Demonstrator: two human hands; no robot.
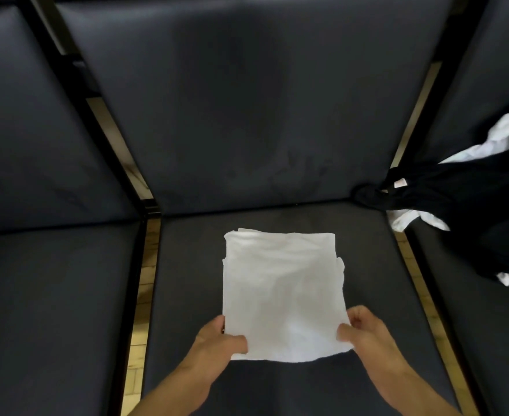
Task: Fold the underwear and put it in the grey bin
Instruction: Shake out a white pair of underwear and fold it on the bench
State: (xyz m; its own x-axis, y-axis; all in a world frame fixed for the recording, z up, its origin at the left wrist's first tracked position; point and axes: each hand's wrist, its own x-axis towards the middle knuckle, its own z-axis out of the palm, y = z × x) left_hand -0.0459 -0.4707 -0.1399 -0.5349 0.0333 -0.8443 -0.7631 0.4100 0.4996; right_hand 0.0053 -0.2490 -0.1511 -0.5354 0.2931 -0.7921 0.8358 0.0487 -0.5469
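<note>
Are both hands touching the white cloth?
Touching. The head view shows the left hand and right hand each pinching a near corner of the white cloth.

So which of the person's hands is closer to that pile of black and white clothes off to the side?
The right hand. It grips the near right corner of the white underwear, on the same side as the clothes pile. The left hand grips the near left corner, farther from it.

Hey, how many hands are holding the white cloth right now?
2. The left hand pinches the near left corner of the white cloth, and the right hand pinches its near right corner.
</note>
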